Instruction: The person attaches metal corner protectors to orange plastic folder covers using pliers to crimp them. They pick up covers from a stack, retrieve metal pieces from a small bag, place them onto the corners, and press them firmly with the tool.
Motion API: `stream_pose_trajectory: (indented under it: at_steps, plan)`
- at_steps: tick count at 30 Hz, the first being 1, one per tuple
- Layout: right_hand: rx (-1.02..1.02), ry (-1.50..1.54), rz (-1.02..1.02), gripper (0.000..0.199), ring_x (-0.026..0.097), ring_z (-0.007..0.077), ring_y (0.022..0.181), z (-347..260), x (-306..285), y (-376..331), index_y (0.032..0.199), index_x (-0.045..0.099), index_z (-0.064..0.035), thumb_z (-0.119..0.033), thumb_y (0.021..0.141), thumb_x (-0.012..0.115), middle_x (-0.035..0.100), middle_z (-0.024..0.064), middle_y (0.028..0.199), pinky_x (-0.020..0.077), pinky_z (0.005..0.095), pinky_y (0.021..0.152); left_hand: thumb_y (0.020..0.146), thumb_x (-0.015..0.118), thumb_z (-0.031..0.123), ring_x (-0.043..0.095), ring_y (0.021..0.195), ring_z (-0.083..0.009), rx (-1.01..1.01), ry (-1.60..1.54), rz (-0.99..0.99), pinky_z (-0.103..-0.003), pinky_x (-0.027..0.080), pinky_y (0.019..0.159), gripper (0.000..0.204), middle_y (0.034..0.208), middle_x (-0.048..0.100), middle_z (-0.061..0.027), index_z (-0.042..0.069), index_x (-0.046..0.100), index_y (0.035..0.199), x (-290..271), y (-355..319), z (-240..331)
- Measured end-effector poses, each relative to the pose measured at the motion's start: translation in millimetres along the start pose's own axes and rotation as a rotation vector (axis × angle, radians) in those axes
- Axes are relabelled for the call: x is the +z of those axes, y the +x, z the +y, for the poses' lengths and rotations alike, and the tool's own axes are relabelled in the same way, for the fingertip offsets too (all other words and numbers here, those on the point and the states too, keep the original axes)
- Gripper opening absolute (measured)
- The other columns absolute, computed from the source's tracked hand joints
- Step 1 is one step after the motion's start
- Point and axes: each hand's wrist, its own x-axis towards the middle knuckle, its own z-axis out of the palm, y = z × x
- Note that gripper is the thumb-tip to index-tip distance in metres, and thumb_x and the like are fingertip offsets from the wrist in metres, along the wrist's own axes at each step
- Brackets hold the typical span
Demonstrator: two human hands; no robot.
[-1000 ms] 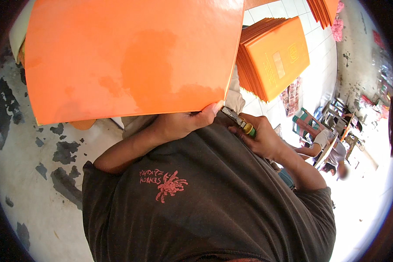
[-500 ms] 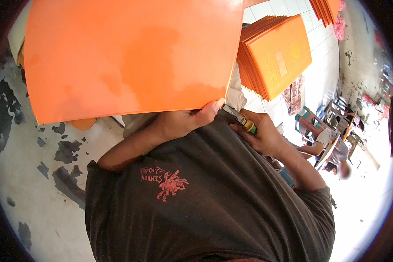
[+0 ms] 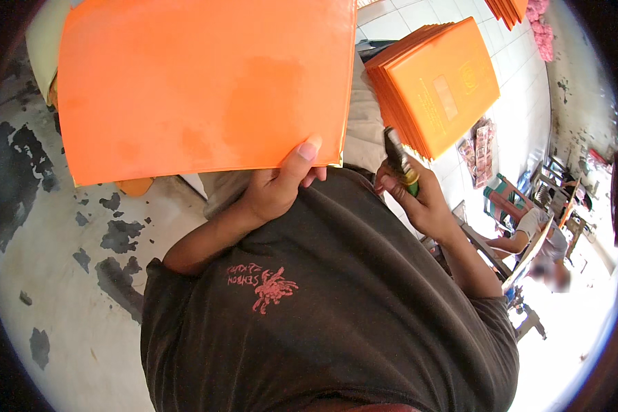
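Note:
My left hand (image 3: 279, 182) grips a large orange folder cover (image 3: 206, 96) at its near edge, thumb on top and fingers underneath. Small gold-coloured pieces show at the cover's near corners, one of them a gold corner piece (image 3: 340, 161) just right of my hand. Off to the right, my right hand (image 3: 422, 199) is closed round a pair of pliers (image 3: 400, 161) with a dark head and green-and-yellow handles. The pliers point up and away, apart from the cover. Their jaws are blurred, so I cannot tell how they stand.
A stack of orange folders (image 3: 436, 89) with gold print lies beyond my right hand. More orange folders (image 3: 508, 10) show at the far right edge. Patterned sheets (image 3: 478, 151) lie on the tiled floor. Further right, a person (image 3: 539, 237) is near chairs and a table.
My right hand has drawn the pliers away from the cover's near right corner, to the right. My left thumb has shifted left from that corner, and the cover has moved slightly.

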Motion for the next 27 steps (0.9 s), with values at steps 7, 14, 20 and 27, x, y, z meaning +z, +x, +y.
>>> stream_pose_trajectory:
  at_steps: [7, 14, 20, 27]
  plan:
    - [-0.010, 0.520, 0.109, 0.024, 0.067, 0.0125, 0.094, -27.3, 39.1, 18.2, 0.117, 0.058, -0.0029, -0.013, 0.104, 0.076, 0.068, 0.0068, 0.108, 0.0548, 0.0293, 0.082, 0.115, 0.052, 0.032, 0.050, 0.056, -0.0085, 0.055, 0.170, 0.041, -0.026, 0.038, 0.051, 0.034, 0.069, 0.061, -0.0007, 0.007, 0.066, 0.098, 8.9, 2.9, 5.6]
    - [0.002, 0.497, 0.116, 0.022, 0.068, 0.0128, 0.092, -37.7, 48.4, 23.7, 0.114, 0.061, -0.0020, -0.018, 0.107, 0.074, 0.072, 0.0072, 0.105, 0.0548, 0.0308, 0.083, 0.115, 0.051, 0.036, 0.052, 0.059, -0.0078, 0.058, 0.199, 0.066, -0.026, 0.039, 0.052, 0.038, 0.072, 0.062, -0.0003, 0.007, 0.066, 0.097, 14.7, 3.9, 7.8]
    - [0.037, 0.039, 0.145, 0.026, 0.071, 0.0142, 0.085, -17.8, 18.3, 3.3, 0.112, 0.070, -0.0018, -0.027, 0.111, 0.066, 0.076, 0.0064, 0.088, 0.0556, 0.0346, 0.080, 0.116, 0.050, 0.038, 0.051, 0.063, -0.0077, 0.087, 0.208, 0.021, -0.025, 0.041, 0.057, 0.039, 0.075, 0.062, -0.0004, 0.007, 0.065, 0.097, 25.7, 14.5, 10.9]
    - [0.039, -0.259, 0.094, 0.030, 0.076, 0.0425, 0.097, -9.8, 9.6, -30.8, 0.128, 0.065, 0.0009, -0.020, 0.107, 0.068, 0.076, 0.0238, 0.099, 0.0567, 0.0464, 0.088, 0.116, 0.050, 0.039, 0.048, 0.066, -0.0078, 0.078, 0.171, -0.058, -0.025, 0.039, 0.059, 0.040, 0.076, 0.058, 0.0008, 0.008, 0.063, 0.095, 30.7, 25.3, 8.9]
